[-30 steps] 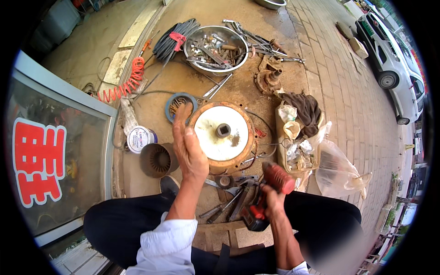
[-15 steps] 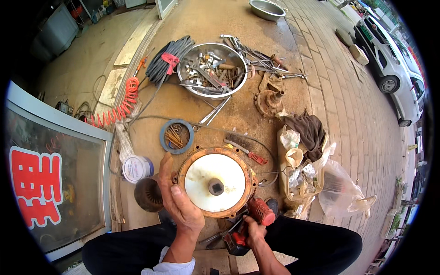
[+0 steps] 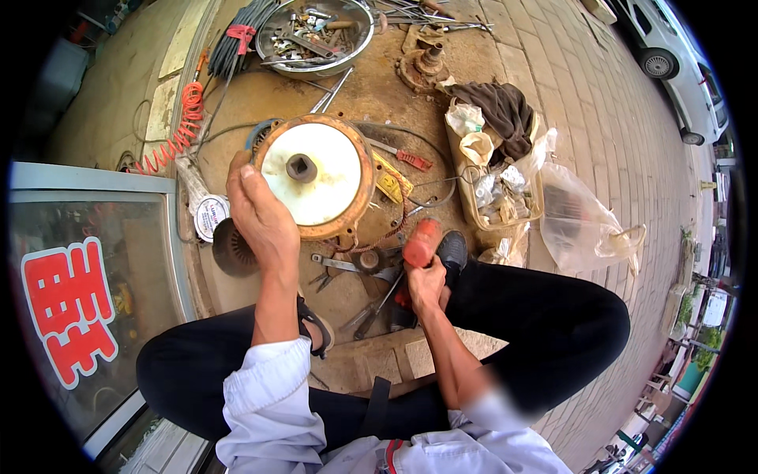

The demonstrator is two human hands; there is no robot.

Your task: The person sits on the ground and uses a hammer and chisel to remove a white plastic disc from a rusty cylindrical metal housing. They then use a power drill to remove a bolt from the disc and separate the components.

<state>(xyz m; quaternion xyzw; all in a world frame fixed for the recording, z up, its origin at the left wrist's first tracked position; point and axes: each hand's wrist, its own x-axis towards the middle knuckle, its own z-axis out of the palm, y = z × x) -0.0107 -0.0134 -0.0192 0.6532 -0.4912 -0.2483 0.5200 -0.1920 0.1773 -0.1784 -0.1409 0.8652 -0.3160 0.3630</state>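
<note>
My left hand (image 3: pixel 265 215) grips the left rim of a round rusty housing (image 3: pixel 330 231), fingers closed along its edge. The housing has a white disc (image 3: pixel 320 193) with a dark square-holed hub (image 3: pixel 301 167) at its centre. My right hand (image 3: pixel 428 281) is wrapped round a red cordless power tool (image 3: pixel 422 241), below and right of the housing. A dark hollow metal part (image 3: pixel 230 251) lies left of my left wrist. Loose tools (image 3: pixel 367 320) lie between my feet. A blue ring (image 3: pixel 257 136) is partly hidden behind the housing, and a yellow object (image 3: pixel 392 186) sits beside it.
A steel basin of metal parts (image 3: pixel 278 59), cable coil (image 3: pixel 229 35), red spiral hose (image 3: pixel 189 110) and rusty flanged part (image 3: pixel 414 73) lie beyond. A bin with rags (image 3: pixel 470 205) is at right, a glass door (image 3: pixel 142 261) at left, a parked car (image 3: pixel 679 103) on the paving.
The housing has moved forward with my left hand, toward the basin, now partly covering the blue ring. My right hand has moved forward with the power tool. The whole view has shifted.
</note>
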